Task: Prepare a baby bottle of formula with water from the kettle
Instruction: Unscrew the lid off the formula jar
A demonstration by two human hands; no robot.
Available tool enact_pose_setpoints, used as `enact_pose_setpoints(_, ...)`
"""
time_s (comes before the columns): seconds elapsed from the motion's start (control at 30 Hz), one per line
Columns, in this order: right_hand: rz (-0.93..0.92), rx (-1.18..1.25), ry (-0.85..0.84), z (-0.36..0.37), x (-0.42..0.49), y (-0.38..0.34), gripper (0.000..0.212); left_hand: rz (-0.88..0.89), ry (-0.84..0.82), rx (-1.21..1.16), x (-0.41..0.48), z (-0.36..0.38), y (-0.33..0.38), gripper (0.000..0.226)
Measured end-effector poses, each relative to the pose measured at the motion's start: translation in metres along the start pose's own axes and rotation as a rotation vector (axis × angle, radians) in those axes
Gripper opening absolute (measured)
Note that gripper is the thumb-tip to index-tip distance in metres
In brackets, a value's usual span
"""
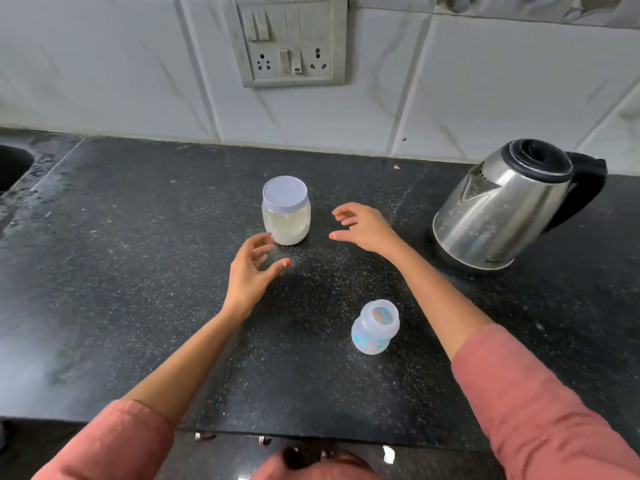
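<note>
Across the whole lower view a black speckled stone counter [138,271] is running left to right, and light is glaring off its left part. Behind its back edge a wall [104,81] of white marbled tiles is rising, and a grey switch panel [287,39] with two sockets is sitting in it above the counter's middle. At the left edge, toward the back corner, the dark rim of a sink [12,166] is showing.

Kettle [502,209]: steel body, black lid and black handle. It is standing near the back edge toward the right end, with the lid down and the handle pointing to the right.

Jar [286,220]: clear, holding a pale powder, and wearing a lavender lid [285,195]. It is standing upright about midway between the back and front edges, well apart from the kettle.

Bottle [374,329]: short, translucent, pinched at the waist, with blue and orange print on its side. It is standing upright with its wide mouth facing up, nearer the front edge than the jar and right of centre, between the two forearms and close to the right one.

Left hand [251,271]: it is reaching in at the jar's lower left, fingers loosely curled and thumb held apart, gripping nothing. The fingertips are sitting just beside the jar's base; whether they are touching cannot be told.

Right hand [360,226]: it is hovering to the right of the jar, apart from it, fingers relaxed and spread, holding nothing.

Both arms are wearing pink sleeves [536,410] pushed up the forearms.
</note>
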State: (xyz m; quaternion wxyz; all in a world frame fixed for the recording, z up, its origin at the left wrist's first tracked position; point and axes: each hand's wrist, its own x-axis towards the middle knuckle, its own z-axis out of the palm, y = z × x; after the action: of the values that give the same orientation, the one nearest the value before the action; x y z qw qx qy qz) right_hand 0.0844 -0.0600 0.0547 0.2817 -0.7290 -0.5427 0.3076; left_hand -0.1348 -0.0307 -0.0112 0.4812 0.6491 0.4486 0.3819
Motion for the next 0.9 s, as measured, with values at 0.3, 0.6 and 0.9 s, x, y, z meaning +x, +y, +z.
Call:
enact_pose_setpoints(0.3, 0.001, 0.063, -0.190, 0.023, 0.053, -0.020, 0.088, 0.004, -0.149, 0.126, 0.072, -0.009, -0.001, 0.090)
enact_pose_setpoints(0.6, 0.021, 0.176, -0.233, 0.034, 0.064, -0.023, 0.095, -0.053, -0.187, 0.121, 0.083, -0.005, 0.007, 0.088)
enact_pose_setpoints(0.9, -0.019, 0.101, -0.222, 0.031, 0.038, -0.029, 0.096, -0.018, -0.192, 0.115, 0.057, -0.011, 0.018, 0.092)
